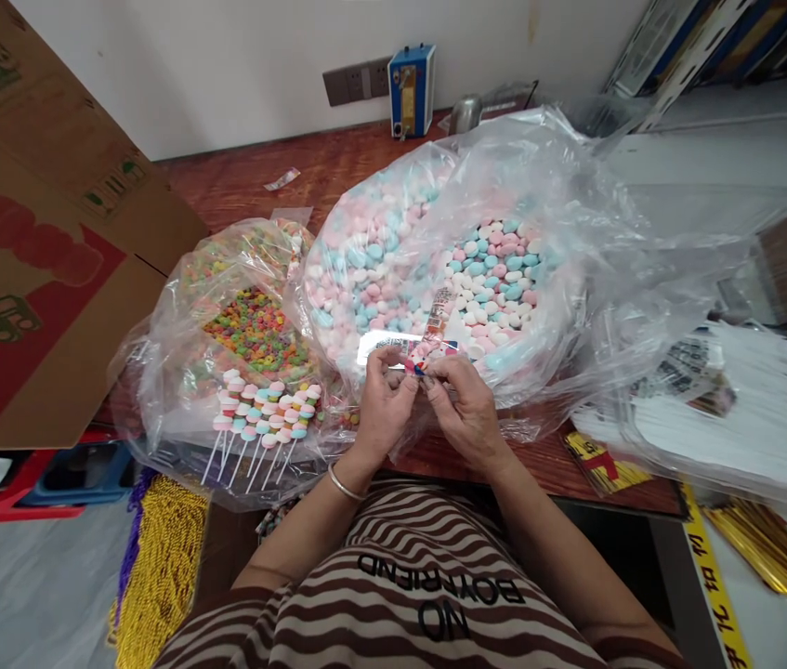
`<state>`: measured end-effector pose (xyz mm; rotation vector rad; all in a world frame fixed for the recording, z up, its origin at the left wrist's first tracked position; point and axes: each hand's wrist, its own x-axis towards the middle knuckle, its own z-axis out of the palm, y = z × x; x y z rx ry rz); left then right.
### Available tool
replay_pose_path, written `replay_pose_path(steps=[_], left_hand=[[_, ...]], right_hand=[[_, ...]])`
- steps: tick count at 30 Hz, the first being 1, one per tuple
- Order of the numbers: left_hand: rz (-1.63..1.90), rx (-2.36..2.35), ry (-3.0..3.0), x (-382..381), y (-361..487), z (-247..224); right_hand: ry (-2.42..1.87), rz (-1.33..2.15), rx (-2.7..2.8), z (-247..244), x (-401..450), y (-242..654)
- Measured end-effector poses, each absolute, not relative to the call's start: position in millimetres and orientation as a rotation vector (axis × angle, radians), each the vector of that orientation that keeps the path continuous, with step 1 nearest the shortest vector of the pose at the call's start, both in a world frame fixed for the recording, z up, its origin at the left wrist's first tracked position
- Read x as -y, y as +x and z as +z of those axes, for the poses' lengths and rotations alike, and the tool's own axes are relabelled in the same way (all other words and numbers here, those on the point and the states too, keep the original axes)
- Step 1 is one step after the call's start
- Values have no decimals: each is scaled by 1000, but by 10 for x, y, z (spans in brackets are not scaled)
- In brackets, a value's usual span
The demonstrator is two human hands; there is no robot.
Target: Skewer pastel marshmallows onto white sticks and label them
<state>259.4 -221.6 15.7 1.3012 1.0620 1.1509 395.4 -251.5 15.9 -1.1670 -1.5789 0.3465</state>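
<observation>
Left hand [391, 395] and right hand [461, 404] pinching what may be a printed wrapper [422, 358], shirt [435, 595] reading NO BOYFRIEND

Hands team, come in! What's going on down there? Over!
Left hand and right hand pinching small printed wrapper. Big clear candy bag just beyond. Candy sticks off left. Over.

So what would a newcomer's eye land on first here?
Probably the big clear plastic bag of pink, white and blue candies, spread across the middle of the table. Next, the bright multicolored rings in the bag to its left, with candy sticks lying in front. Both hands meet over a small wrapper at the big bag's near edge.
</observation>
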Motion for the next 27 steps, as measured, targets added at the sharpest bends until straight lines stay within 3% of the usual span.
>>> replay_pose_path(steps=[6, 11, 16, 20, 27], left_hand=[[1156, -1113, 2078, 2214, 2517, 175], [1240, -1187, 1411, 2192, 2605, 120], [1239, -1044, 816, 2206, 2748, 95], [1196, -988, 709, 2240, 2824, 109], [1182, -1066, 792, 2162, 2781, 14]], right_hand=[[-1233, 410, 1738, 262, 2487, 4067], [-1261, 333, 1608, 213, 2498, 3910], [-1398, 44, 1648, 67, 2518, 3804], [-1446, -243, 1768, 27, 2491, 3820], [-1556, -451, 1867, 40, 2420, 3862]])
